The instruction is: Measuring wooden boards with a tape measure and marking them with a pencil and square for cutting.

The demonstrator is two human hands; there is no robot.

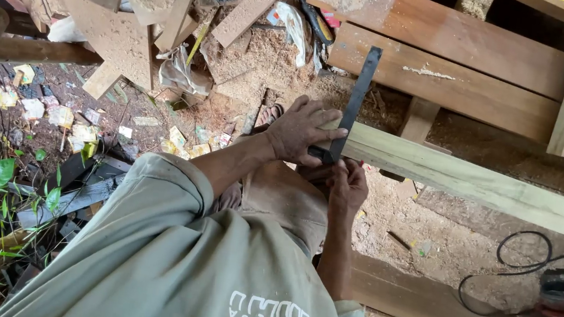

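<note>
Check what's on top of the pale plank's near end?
A dark metal square lies across the plank, pressed down by the left hand. The right hand sits at its end; any mark is covered.
</note>
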